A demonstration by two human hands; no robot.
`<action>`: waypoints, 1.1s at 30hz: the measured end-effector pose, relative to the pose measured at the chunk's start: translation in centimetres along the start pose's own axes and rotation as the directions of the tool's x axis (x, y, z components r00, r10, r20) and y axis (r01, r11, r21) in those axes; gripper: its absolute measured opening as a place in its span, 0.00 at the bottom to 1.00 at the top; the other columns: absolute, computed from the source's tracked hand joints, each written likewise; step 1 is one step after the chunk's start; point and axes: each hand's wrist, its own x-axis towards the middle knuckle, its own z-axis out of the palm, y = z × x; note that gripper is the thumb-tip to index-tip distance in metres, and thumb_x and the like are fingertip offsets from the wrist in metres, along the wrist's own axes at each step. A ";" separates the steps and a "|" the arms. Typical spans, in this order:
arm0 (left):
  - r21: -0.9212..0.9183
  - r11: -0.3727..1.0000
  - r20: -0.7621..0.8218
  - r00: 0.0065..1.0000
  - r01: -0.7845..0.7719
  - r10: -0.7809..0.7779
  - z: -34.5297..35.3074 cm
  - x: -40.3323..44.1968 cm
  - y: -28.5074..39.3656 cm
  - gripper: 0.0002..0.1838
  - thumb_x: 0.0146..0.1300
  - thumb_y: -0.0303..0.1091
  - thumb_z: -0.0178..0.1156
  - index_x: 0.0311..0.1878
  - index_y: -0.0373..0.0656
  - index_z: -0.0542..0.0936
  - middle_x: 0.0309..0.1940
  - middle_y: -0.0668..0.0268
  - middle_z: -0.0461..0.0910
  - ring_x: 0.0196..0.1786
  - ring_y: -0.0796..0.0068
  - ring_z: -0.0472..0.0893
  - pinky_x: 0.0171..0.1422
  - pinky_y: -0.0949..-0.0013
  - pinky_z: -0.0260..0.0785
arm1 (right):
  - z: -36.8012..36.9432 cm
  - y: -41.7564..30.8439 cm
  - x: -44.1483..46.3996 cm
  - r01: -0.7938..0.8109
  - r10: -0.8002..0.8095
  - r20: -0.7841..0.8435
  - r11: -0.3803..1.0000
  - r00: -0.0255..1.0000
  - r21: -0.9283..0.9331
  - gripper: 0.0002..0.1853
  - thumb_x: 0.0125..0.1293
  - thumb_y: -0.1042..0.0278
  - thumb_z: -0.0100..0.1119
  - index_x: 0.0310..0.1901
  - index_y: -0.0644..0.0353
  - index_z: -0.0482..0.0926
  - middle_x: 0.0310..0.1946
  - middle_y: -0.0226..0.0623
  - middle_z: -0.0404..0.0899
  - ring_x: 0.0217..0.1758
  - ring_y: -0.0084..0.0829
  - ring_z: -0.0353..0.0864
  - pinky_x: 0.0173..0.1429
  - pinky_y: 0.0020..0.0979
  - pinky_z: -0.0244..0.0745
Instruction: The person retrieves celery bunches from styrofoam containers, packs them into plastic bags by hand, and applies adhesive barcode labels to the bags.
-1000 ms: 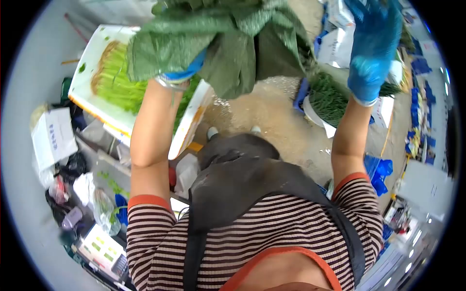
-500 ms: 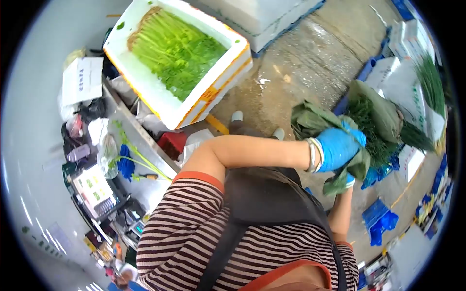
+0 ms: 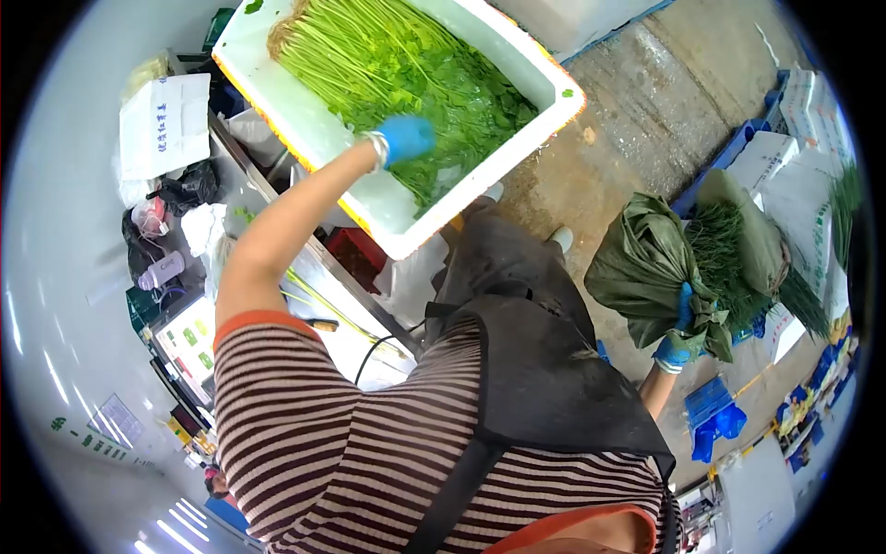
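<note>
Over the rectangular white foam box (image 3: pixel 489 175), orange-yellow along its outer edge, your left hand (image 3: pixel 406 138) in its thin blue glove hangs above the greens. Blur softens the fingers: cannot tell whether they are spread, curled or touching leaves. Lying inside the box: long, slender, pale-green stems with ruffled leaves (image 3: pixel 397 69), brownish and tufted at the root end, glossy toward the leafy end.

Your right hand (image 3: pixel 674 351), also blue-gloved, grasps a crumpled olive-green woven cloth (image 3: pixel 641 254) low on your right side, well apart from the box. Deep folds, bunched at your grip. Just beside it, fine grassy dark-green stalks (image 3: pixel 715 231) against a smoother olive wrap (image 3: pixel 752 240).

Underfoot, brownish wet concrete (image 3: pixel 637 102), streaked. On you, a dull dark apron (image 3: pixel 563 397) over a ribbed, striped knit top (image 3: pixel 295 425), orange-trimmed.
</note>
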 end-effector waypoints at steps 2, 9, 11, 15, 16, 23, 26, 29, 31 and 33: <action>-0.156 0.982 0.029 0.993 -0.105 0.111 4.7 2.0 -2.8 0.20 0.65 0.46 0.55 0.51 0.40 0.81 0.45 0.51 0.83 0.48 0.50 0.82 0.55 0.57 0.73 | 0.7 -1.7 0.2 0.000 -0.002 -0.016 0.993 1.000 -0.117 0.10 0.67 0.70 0.61 0.48 0.61 0.79 0.48 0.36 0.79 0.52 0.33 0.75 0.63 0.35 0.68; -0.422 0.843 0.364 0.914 0.333 -0.179 8.4 4.1 1.5 0.24 0.66 0.46 0.54 0.57 0.37 0.77 0.52 0.42 0.79 0.53 0.45 0.79 0.59 0.55 0.70 | 3.1 -11.3 -0.1 -0.251 0.226 -0.233 0.965 0.946 -0.081 0.09 0.65 0.74 0.63 0.46 0.63 0.81 0.44 0.36 0.82 0.47 0.30 0.78 0.57 0.34 0.72; -0.353 0.923 0.026 0.987 0.155 -0.156 11.9 4.1 1.3 0.25 0.67 0.46 0.53 0.58 0.36 0.76 0.53 0.41 0.77 0.52 0.43 0.78 0.58 0.53 0.70 | 3.8 -11.6 -1.3 -0.215 0.178 -0.231 0.965 0.957 -0.147 0.09 0.65 0.74 0.62 0.47 0.64 0.82 0.47 0.36 0.82 0.49 0.29 0.78 0.57 0.33 0.72; -0.373 0.920 -0.033 0.989 0.119 -0.141 15.5 3.7 1.0 0.20 0.68 0.46 0.49 0.46 0.36 0.77 0.47 0.41 0.78 0.52 0.41 0.75 0.57 0.49 0.68 | 4.2 -12.3 -3.2 -0.210 0.131 -0.246 0.921 0.960 -0.329 0.07 0.61 0.76 0.65 0.41 0.61 0.85 0.43 0.36 0.82 0.47 0.31 0.78 0.55 0.34 0.73; -0.452 0.883 0.031 0.992 0.123 -0.123 17.4 4.0 0.0 0.21 0.69 0.46 0.46 0.47 0.37 0.77 0.48 0.42 0.77 0.52 0.40 0.75 0.57 0.48 0.68 | 4.6 -11.5 -3.9 -0.211 0.138 -0.255 0.936 0.957 -0.284 0.07 0.60 0.75 0.67 0.41 0.60 0.85 0.43 0.36 0.82 0.47 0.31 0.78 0.56 0.34 0.73; -0.824 0.093 0.563 0.826 0.559 0.028 22.6 4.0 -3.8 0.21 0.70 0.51 0.46 0.48 0.43 0.77 0.40 0.54 0.79 0.41 0.55 0.76 0.50 0.53 0.68 | 2.0 -12.9 -5.6 -0.463 0.365 -0.521 0.884 0.771 -0.066 0.10 0.57 0.68 0.72 0.39 0.59 0.85 0.41 0.33 0.83 0.47 0.31 0.79 0.56 0.33 0.73; -0.806 0.062 0.591 0.805 0.589 0.053 22.0 4.5 -6.0 0.21 0.70 0.51 0.45 0.52 0.44 0.74 0.44 0.55 0.77 0.46 0.55 0.75 0.54 0.53 0.67 | 3.3 -12.2 -6.8 -0.506 0.399 -0.537 0.860 0.743 -0.062 0.10 0.59 0.69 0.71 0.41 0.61 0.84 0.43 0.34 0.83 0.47 0.29 0.79 0.57 0.33 0.74; -0.790 0.040 0.613 0.784 0.612 0.100 21.5 5.1 -8.1 0.22 0.71 0.51 0.45 0.57 0.44 0.71 0.49 0.56 0.75 0.50 0.55 0.74 0.58 0.53 0.65 | 3.7 -8.6 -10.9 -0.610 0.636 -0.519 0.752 0.571 0.249 0.24 0.54 0.72 0.73 0.53 0.64 0.78 0.53 0.36 0.78 0.58 0.31 0.75 0.64 0.34 0.69; -0.776 0.037 0.627 0.766 0.629 0.143 20.7 6.2 -8.9 0.24 0.72 0.51 0.45 0.59 0.44 0.70 0.53 0.56 0.74 0.53 0.55 0.73 0.60 0.53 0.64 | 4.3 -6.3 -13.6 -0.430 0.605 -0.529 0.796 0.595 0.427 0.39 0.46 0.76 0.74 0.62 0.65 0.68 0.56 0.37 0.74 0.61 0.35 0.74 0.69 0.36 0.66; -0.768 0.043 0.635 0.751 0.639 0.183 19.8 7.6 -8.7 0.25 0.72 0.52 0.45 0.62 0.44 0.68 0.56 0.57 0.73 0.56 0.55 0.72 0.63 0.53 0.63 | 4.2 -5.0 -15.3 -0.485 0.632 -0.549 0.773 0.546 0.409 0.45 0.42 0.84 0.66 0.67 0.67 0.60 0.60 0.38 0.71 0.65 0.39 0.72 0.73 0.39 0.66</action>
